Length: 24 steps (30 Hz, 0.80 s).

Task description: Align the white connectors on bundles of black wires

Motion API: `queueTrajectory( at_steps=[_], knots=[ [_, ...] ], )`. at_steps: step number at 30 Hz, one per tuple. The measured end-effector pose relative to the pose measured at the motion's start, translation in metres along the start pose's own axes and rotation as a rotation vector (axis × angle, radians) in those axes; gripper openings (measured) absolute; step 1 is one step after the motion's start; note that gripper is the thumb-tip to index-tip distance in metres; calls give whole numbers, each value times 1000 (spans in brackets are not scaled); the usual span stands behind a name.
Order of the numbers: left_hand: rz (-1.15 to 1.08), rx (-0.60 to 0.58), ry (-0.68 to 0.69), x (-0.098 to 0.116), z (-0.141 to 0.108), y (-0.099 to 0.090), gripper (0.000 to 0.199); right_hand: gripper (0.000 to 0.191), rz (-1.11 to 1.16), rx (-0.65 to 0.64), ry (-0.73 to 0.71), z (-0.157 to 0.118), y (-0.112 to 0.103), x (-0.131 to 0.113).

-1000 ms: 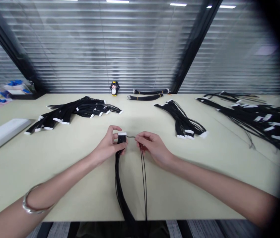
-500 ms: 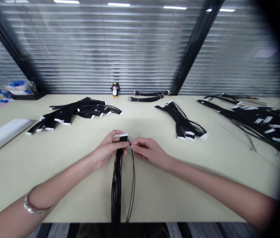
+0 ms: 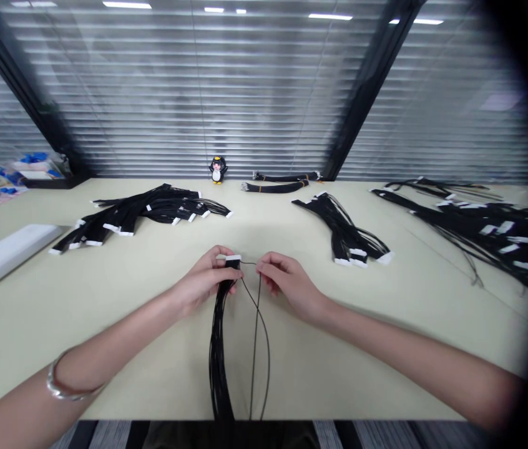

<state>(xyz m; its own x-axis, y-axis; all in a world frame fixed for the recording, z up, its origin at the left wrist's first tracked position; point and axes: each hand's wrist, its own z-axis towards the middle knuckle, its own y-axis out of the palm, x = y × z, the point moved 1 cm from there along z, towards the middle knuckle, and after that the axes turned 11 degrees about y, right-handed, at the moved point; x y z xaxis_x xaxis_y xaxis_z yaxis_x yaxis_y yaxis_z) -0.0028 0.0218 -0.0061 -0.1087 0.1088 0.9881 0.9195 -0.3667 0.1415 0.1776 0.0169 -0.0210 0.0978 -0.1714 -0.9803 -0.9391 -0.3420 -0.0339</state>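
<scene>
Left hand (image 3: 203, 282) fingers clamp white connector (image 3: 233, 257) atop black wire bundle (image 3: 220, 349). Right hand (image 3: 287, 284) fingers pinch single wire (image 3: 255, 330), now drawn farther from bundle than half second ago: separation progressing, over desk (image 3: 105, 299).

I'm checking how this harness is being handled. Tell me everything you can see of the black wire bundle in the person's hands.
The black wire bundle is a sheaf of thin black wires ending in a small white connector. It runs from the connector toward the near edge of the pale table and hangs over it. The left hand grips it just below the connector. The right hand pinches a thin wire pulled sideways from the connector; two such strands loop apart from the bundle and cross.
</scene>
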Motion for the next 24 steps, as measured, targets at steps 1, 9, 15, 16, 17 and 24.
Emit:
queueTrajectory(
  at_steps=[1,9,15,16,17,24],
  knots=[
    [-1,-10,-6,0,0,0,39,23,36,19,3,0,0,0],
    [-45,-5,-73,3,2,-4,39,20,102,45,21,1,-2,-1],
    [-72,9,14,0,3,-3,38,24,-148,-139,-37,-5,6,-6],
    [-75,6,24,-1,3,-3,38,25,-163,-160,-42,-6,7,-6],
    [-78,5,29,-1,2,-3,39,26,-174,-175,-45,-6,7,-5],
    [-80,85,160,3,0,1,38,34,-108,-141,-34,-10,12,-3]
  ],
)
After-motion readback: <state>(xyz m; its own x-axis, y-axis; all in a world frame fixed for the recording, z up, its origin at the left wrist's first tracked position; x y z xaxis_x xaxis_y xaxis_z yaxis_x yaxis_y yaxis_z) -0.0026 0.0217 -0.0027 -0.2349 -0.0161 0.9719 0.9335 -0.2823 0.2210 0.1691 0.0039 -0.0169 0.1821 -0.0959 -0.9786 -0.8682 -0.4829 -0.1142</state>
